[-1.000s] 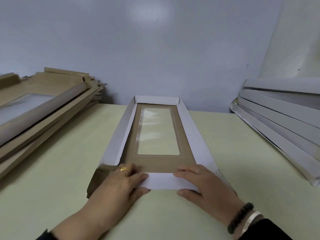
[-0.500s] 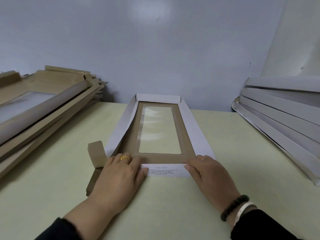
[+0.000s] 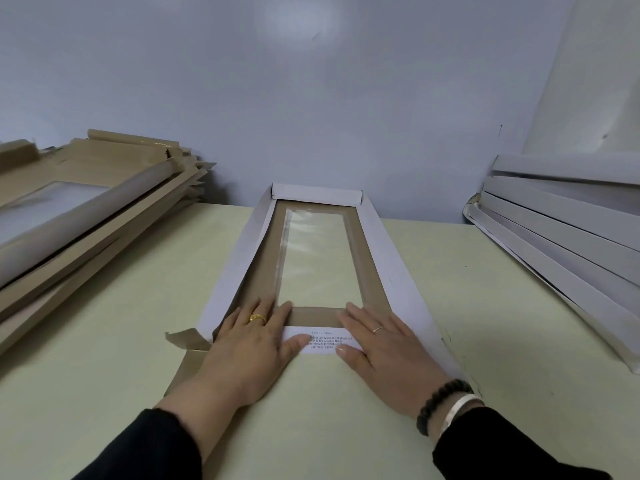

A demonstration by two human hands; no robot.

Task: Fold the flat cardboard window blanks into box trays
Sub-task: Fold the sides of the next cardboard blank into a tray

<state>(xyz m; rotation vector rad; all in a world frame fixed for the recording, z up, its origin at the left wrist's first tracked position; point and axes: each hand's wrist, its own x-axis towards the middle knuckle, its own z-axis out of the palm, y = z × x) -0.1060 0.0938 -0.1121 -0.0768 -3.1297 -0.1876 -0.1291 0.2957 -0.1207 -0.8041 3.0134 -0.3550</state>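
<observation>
Work piece: cardboard window blank (image 3: pixel 398 271) lies lengthwise on the pale table (image 3: pixel 104 393), centre, its far end close to the wall (image 3: pixel 311 116).
Blank, far end: white end flap (image 3: pixel 316 194) folded up and standing.
Blank, sides: long white side flaps are raised at a slant, leaning outward on both sides.
Blank, centre: brown inner face up, clear film window (image 3: pixel 318 258) in the middle.
Blank, near end: white printed flap (image 3: pixel 323 341) lies flat between the two hands; a brown corner tab (image 3: pixel 181 339) juts out at the near left.
Left hand (image 3: pixel 249 344): flat, fingers straight, pressing down on the near left corner of the blank; grips nothing. Gold ring on one finger.
Right hand (image 3: pixel 384 344): flat, fingers extended, pressing on the near right corner; grips nothing. Thin ring, dark bead bracelet at the wrist.
Left of table: stack of brown blanks (image 3: pixel 79 220), unevenly piled.
Right of table: stack of white trays (image 3: pixel 561 230), leaning.
</observation>
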